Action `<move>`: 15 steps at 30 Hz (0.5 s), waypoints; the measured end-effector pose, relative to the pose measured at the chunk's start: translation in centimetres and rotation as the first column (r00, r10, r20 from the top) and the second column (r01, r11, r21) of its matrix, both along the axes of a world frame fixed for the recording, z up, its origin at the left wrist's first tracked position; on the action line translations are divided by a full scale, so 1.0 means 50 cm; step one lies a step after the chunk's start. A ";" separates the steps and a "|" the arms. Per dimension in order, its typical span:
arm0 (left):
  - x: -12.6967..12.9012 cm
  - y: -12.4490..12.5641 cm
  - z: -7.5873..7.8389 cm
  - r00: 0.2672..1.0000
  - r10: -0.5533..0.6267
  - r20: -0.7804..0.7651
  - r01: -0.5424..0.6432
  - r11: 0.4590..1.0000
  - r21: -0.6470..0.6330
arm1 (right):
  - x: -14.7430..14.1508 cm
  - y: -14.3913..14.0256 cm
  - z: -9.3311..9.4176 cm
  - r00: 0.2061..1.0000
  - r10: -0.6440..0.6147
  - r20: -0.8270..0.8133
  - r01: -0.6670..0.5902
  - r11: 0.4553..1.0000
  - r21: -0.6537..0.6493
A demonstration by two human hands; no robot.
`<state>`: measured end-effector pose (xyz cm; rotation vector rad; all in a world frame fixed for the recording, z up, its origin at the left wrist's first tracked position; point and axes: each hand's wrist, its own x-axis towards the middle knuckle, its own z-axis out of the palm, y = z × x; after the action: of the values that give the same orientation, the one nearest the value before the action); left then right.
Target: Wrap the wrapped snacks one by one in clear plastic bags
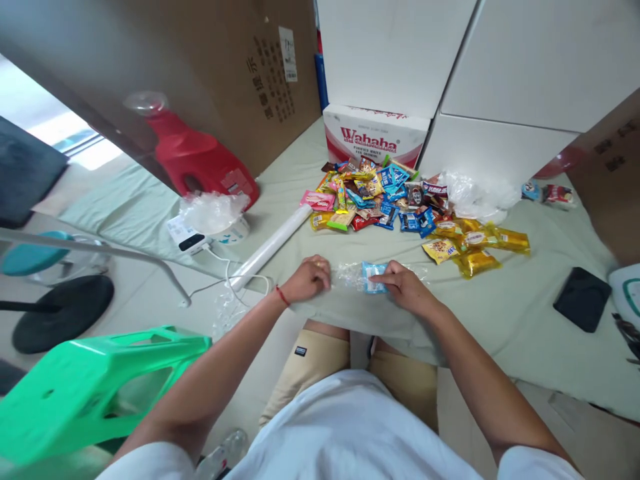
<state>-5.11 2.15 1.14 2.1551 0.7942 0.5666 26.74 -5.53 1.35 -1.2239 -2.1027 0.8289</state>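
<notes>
Head view: sat at the edge of a pale green sheet (500, 320) spread over a low surface, both forearms reaching forward. Left hand (309, 279) curled shut on the left end of a clear bag (353, 275), pinching the film flat against the sheet. Right hand (406, 285) closed on the same bag from the right, fingers (386, 272) bent over a blue packet (374, 277) lying inside or under the film; could not tell which. Bag just in front of the knees, between the two hands, well apart from the snack pile (400, 200) farther back.

Best handled, judging from the grip, by keeping the left pinch low and firm so the mouth of the film stayed taut, and by sliding the packet flat rather than pushing it down, since thin film crumples and folds over itself. Worth keeping the film off the sheet's edge, where it could slip toward the lap.

Around: gold packets (475, 250) near the right of the pile, a white roll (273, 247) left of it, a Wahaha box (375, 137) behind, a red jug (200, 163) far left, a green stool (90, 387) beside the left arm, a black case (583, 299) far right
</notes>
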 end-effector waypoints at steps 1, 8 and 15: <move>-0.019 -0.007 -0.002 0.999 0.046 -0.004 -0.046 0.999 -0.002 | 0.000 -0.003 0.000 1.000 0.005 -0.012 -0.004 1.000 0.008; 0.061 -0.011 0.016 0.873 0.470 -0.128 -0.460 0.882 0.099 | 0.000 -0.023 0.023 0.999 0.028 -0.037 -0.027 0.999 0.020; 0.095 -0.050 0.079 0.958 0.218 -0.185 -0.261 0.929 -0.262 | 0.003 -0.036 0.035 0.999 -0.002 -0.047 0.001 1.000 -0.022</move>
<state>-0.37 -0.34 5.07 1.8633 1.1625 0.3831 26.87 -7.33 3.07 -1.2054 -2.0603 0.8743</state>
